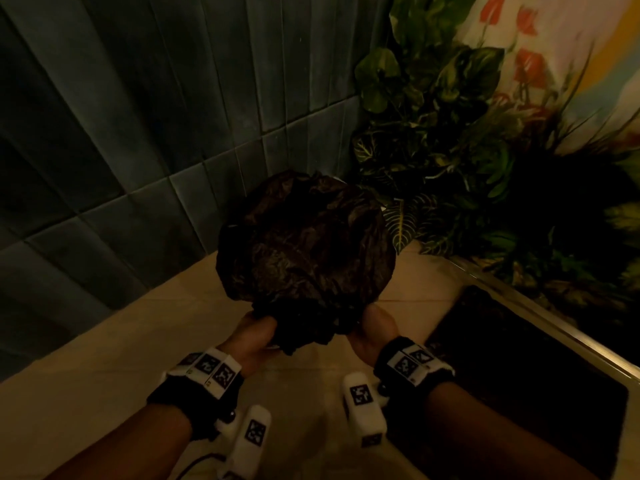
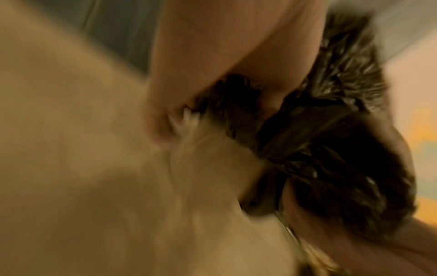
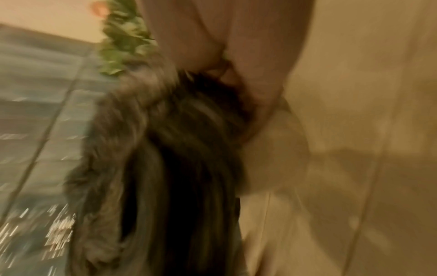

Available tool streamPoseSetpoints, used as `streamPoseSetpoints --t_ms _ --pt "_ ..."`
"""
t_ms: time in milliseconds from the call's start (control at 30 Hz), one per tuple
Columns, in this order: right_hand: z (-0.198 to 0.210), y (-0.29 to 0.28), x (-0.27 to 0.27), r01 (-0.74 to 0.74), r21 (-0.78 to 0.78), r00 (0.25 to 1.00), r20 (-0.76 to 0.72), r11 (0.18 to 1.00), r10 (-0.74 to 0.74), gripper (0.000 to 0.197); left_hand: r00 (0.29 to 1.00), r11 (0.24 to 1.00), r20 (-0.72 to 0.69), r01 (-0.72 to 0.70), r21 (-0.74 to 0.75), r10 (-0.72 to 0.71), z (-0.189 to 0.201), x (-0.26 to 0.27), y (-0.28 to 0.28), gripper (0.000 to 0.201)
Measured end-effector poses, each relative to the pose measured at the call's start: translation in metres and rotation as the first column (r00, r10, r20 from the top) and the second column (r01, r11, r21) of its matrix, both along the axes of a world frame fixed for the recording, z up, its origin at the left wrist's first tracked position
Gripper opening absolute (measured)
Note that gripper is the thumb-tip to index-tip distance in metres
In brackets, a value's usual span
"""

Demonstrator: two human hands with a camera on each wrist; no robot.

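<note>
A full, crinkled black plastic bag [image 1: 306,244] bulges in front of me above a beige tiled floor. Both hands hold its gathered neck from below. My left hand [image 1: 258,332] grips the bunched plastic on the left side, and my right hand [image 1: 372,325] grips it on the right. The left wrist view is blurred and shows the thumb against the dark bag [image 2: 319,149]. In the equally blurred right wrist view, fingers curl into the bag's [image 3: 179,149] top. The fingertips are hidden in the plastic.
A grey-blue tiled wall [image 1: 138,133] rises at left and behind. Leafy plants [image 1: 450,150] fill the corner at right, before a flowered wall [image 1: 554,46]. A dark recess with a metal rim [image 1: 554,327] lies on the floor at right.
</note>
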State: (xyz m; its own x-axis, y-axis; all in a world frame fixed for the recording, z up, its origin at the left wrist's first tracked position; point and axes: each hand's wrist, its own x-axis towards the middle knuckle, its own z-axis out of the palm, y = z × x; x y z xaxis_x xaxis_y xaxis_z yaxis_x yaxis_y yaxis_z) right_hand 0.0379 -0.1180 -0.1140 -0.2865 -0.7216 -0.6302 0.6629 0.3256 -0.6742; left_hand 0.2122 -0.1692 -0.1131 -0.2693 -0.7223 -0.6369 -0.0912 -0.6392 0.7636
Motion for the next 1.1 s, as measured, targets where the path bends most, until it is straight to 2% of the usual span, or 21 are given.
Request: streamPoseSetpoints --t_ms 67,133,200,233,267,300,333,367,433,467,500,533,600,633,700,733,800,867,933,1067,1100 --pt "0.005 0.001 -0.007 -0.08 0.035 0.995 -0.059 0.996 0.081 0.022 0.986 0.993 0.164 0.013 -0.121 0.007 0.008 0.017 -0.007 0.021" --pt "0.012 0.006 -0.02 -0.075 0.103 0.99 -0.112 0.992 0.086 0.018 0.958 0.947 0.23 -0.095 -0.307 0.171 0.025 0.037 -0.018 0.01" --pt "0.024 0.01 -0.038 0.036 0.159 0.971 -0.24 0.987 0.004 0.018 0.924 0.837 0.093 -0.289 -0.465 0.371 0.047 0.056 -0.031 0.035" --pt "0.031 0.01 -0.046 0.106 0.16 0.936 -0.348 0.982 -0.044 0.02 0.918 0.766 -0.003 -0.332 -0.551 0.395 0.063 0.062 -0.035 0.038" --pt "0.043 0.01 -0.051 0.145 0.124 0.894 -0.443 0.982 -0.076 0.022 0.939 0.714 -0.055 -0.296 -0.634 0.34 0.079 0.062 -0.04 0.033" --pt "0.057 0.009 -0.054 0.132 0.067 0.863 -0.499 0.989 -0.081 0.023 0.974 0.68 -0.007 -0.164 -0.714 0.227 0.097 0.059 -0.043 0.029" --pt "0.071 0.008 -0.054 0.086 0.025 0.844 -0.533 0.996 -0.06 0.025 0.98 0.647 0.167 0.056 -0.76 0.111 0.111 0.054 -0.047 0.024" --pt "0.082 0.005 -0.053 0.026 0.009 0.834 -0.552 1.0 -0.017 0.03 0.906 0.612 0.423 0.334 -0.717 0.001 0.123 0.047 -0.051 0.021" --pt "0.092 0.0 -0.047 -0.055 0.079 0.817 -0.569 0.995 0.09 0.051 0.541 0.534 0.812 0.763 -0.365 -0.218 0.138 0.031 -0.056 0.031" --pt "0.091 0.0 -0.042 -0.092 0.169 0.815 -0.554 0.981 0.171 0.069 0.389 0.505 0.873 0.839 -0.203 -0.295 0.139 0.025 -0.056 0.038" --pt "0.085 0.001 -0.039 -0.129 0.28 0.818 -0.512 0.951 0.262 0.093 0.317 0.505 0.891 0.855 -0.12 -0.326 0.136 0.019 -0.055 0.043" --pt "0.076 0.004 -0.036 -0.167 0.379 0.826 -0.45 0.91 0.339 0.117 0.325 0.532 0.892 0.838 -0.118 -0.313 0.13 0.016 -0.054 0.047" --pt "0.054 0.013 -0.029 -0.254 0.436 0.879 -0.268 0.863 0.394 0.137 0.478 0.643 0.853 0.724 -0.249 -0.209 0.114 0.018 -0.043 0.056" --pt "0.041 0.019 -0.027 -0.308 0.39 0.908 -0.154 0.868 0.391 0.132 0.597 0.703 0.797 0.607 -0.371 -0.095 0.104 0.02 -0.034 0.065" --pt "0.02 0.028 -0.021 -0.392 0.124 0.919 0.102 0.912 0.381 0.101 0.803 0.806 0.586 0.273 -0.525 0.109 0.077 0.031 -0.015 0.081" --pt "0.012 0.03 -0.018 -0.382 -0.01 0.907 0.185 0.924 0.377 0.082 0.874 0.878 0.468 0.119 -0.465 0.129 0.063 0.036 -0.003 0.087" --pt "-0.002 0.028 -0.016 -0.285 -0.111 0.928 0.216 0.952 0.303 0.053 0.966 0.987 0.233 -0.079 -0.14 0.111 0.035 0.041 0.015 0.095" --pt "-0.007 0.022 -0.012 -0.189 -0.124 0.96 0.185 0.974 0.21 0.046 0.993 0.989 0.0 -0.12 0.085 0.121 0.009 0.041 0.017 0.076" --pt "-0.012 0.016 -0.011 -0.138 -0.12 0.97 0.182 0.983 0.158 0.044 0.968 0.979 -0.175 -0.162 0.124 0.182 -0.004 0.033 0.012 0.044" --pt "-0.015 0.008 -0.007 -0.008 -0.125 0.958 0.282 0.992 0.043 0.032 0.884 0.944 -0.348 -0.246 0.222 0.312 -0.01 0.017 0.006 0.033" --pt "-0.013 0.005 -0.005 0.035 -0.131 0.944 0.331 0.991 0.01 0.039 0.857 0.933 -0.384 -0.265 0.245 0.344 -0.01 0.015 0.005 0.031"
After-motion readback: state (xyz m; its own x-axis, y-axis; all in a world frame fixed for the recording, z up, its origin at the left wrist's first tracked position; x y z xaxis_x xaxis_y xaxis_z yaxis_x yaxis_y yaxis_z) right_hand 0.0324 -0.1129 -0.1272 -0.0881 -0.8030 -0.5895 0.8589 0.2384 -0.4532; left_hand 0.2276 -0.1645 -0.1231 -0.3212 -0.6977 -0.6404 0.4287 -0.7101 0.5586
